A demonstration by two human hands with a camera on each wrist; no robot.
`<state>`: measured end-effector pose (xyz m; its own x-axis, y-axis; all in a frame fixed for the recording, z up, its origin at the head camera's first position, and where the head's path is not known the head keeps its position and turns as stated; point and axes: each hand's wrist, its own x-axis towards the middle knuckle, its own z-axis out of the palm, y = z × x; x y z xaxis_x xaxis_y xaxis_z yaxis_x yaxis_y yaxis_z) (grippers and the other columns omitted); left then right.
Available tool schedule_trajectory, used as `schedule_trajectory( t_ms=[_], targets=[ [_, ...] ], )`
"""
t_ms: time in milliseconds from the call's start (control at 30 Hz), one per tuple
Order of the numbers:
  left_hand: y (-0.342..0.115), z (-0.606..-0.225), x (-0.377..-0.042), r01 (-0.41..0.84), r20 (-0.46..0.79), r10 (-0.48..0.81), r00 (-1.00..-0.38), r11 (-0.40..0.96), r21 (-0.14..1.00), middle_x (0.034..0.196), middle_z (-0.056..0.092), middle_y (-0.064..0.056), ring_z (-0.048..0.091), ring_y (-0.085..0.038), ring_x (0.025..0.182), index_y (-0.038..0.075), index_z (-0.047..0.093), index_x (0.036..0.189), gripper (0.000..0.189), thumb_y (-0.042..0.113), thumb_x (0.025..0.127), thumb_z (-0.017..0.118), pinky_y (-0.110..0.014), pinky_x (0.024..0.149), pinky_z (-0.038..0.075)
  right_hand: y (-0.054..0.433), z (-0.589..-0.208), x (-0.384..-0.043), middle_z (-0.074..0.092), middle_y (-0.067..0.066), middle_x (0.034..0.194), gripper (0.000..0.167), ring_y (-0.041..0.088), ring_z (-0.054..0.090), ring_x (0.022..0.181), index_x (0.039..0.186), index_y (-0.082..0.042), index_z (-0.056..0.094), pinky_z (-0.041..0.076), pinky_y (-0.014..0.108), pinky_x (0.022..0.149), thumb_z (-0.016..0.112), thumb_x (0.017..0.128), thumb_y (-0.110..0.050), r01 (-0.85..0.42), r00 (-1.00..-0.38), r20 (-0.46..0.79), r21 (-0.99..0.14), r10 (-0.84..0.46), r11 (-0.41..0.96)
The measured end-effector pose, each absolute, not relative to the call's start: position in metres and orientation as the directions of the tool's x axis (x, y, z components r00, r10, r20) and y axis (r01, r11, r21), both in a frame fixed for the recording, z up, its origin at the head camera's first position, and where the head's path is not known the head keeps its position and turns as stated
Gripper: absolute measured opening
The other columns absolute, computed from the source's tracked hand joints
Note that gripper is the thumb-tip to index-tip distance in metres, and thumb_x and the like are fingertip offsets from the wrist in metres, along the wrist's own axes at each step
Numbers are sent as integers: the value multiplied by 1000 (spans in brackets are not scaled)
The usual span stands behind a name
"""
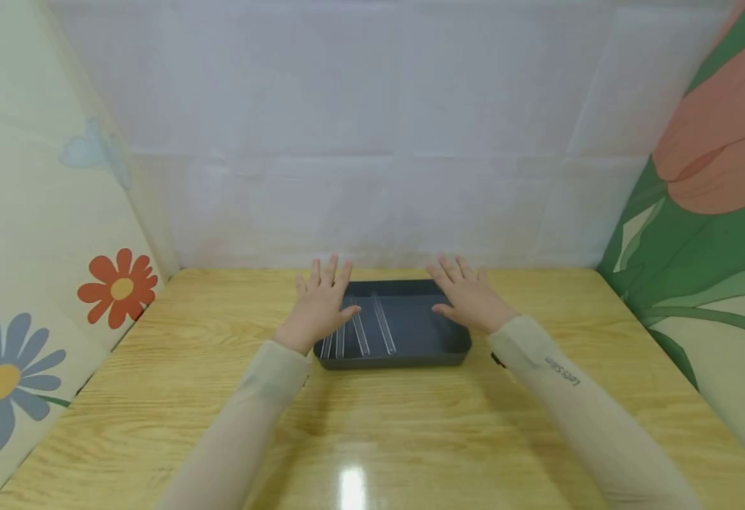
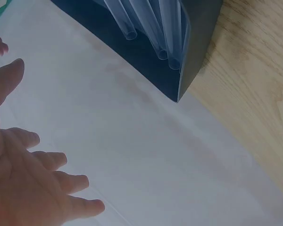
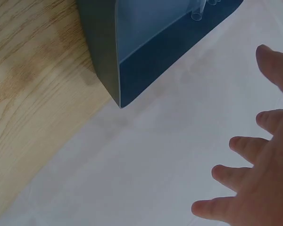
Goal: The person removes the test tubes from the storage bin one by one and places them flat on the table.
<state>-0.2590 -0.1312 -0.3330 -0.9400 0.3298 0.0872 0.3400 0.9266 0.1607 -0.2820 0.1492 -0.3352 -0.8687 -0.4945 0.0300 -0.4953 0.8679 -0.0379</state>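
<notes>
A dark grey rectangular tray (image 1: 430, 333) lies on the table, with several clear tubes (image 1: 383, 324) lying lengthwise in its left part. In the left wrist view the rounded ends of some tubes (image 2: 151, 30) show inside the tray. My left hand (image 1: 320, 304) is held above the tray's left end, fingers straight and spread, holding nothing. Over the right end hovers my right hand (image 1: 471, 297), its fingers likewise spread and free of any object. Both wrist views show the hands apart from the tray walls.
The tray stands on a wood-grain table (image 1: 379, 432) near its back edge. Behind it hangs a creased white sheet (image 1: 372, 142). Flower-printed panels flank the table, one at the left (image 1: 35, 248) and one at the right (image 1: 717, 234).
</notes>
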Motion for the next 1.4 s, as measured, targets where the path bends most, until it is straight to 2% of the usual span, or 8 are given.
schedule_trajectory(
  t_ms=[267,467,633,800,900,1100,1267,1400],
  targets=[
    [-132,-332,-259,362,106,350,-931,923,130,159,-2,-22,-4,-49,141,7,6,156,85,42,98,57,-71,106,9,150,-336,-283,7,21,159,78,46,5,143,157,-9,15,10,71,106,58,98,-38,-500,-865,41,-22,-499,865],
    [-135,-333,-260,357,115,341,-933,919,170,159,0,-21,-1,-48,142,5,8,156,82,38,98,57,-69,108,9,149,-336,-284,6,20,159,78,46,5,143,157,-9,14,9,70,107,56,98,-39,-505,-863,41,-36,-503,863],
    [-141,-337,-264,343,170,306,-937,898,277,157,15,-24,17,-43,142,0,15,154,76,25,98,60,-57,112,19,148,-339,-286,8,20,159,75,45,7,143,156,-8,16,9,70,107,56,99,-38,-508,-861,68,-69,-504,858],
    [-150,-340,-267,284,198,219,-955,868,408,150,31,-26,38,-41,132,-1,25,152,65,11,97,58,-52,105,36,150,-340,-286,27,25,153,69,46,27,137,152,-2,29,22,68,106,61,97,-29,-524,-846,172,-93,-505,846],
    [-155,-341,-268,264,199,192,-961,850,455,148,35,-26,40,-42,131,-1,30,150,59,5,97,55,-53,104,37,153,-341,-287,36,27,148,65,45,35,132,149,1,34,29,64,105,63,96,-25,-522,-844,211,-116,-493,845],
    [-165,-345,-267,229,167,166,-972,833,504,144,39,-27,45,-41,126,-4,37,145,52,2,96,53,-52,103,39,157,-342,-285,41,27,144,60,43,40,130,146,2,38,32,58,106,62,97,-21,-515,-851,220,-169,-477,841],
    [-170,-350,-268,172,115,129,-985,810,561,140,42,-29,54,-41,113,-6,35,145,53,2,96,53,-51,95,47,158,-342,-284,43,26,142,57,41,41,129,145,3,39,33,54,106,61,97,-19,-503,-861,209,-229,-463,833],
    [-172,-353,-268,152,84,126,-988,795,587,138,43,-31,55,-42,111,-9,32,146,55,-1,95,52,-50,94,48,158,-343,-282,44,23,143,55,39,41,130,145,3,40,34,53,107,59,98,-18,-482,-876,188,-304,-444,822]
  ],
)
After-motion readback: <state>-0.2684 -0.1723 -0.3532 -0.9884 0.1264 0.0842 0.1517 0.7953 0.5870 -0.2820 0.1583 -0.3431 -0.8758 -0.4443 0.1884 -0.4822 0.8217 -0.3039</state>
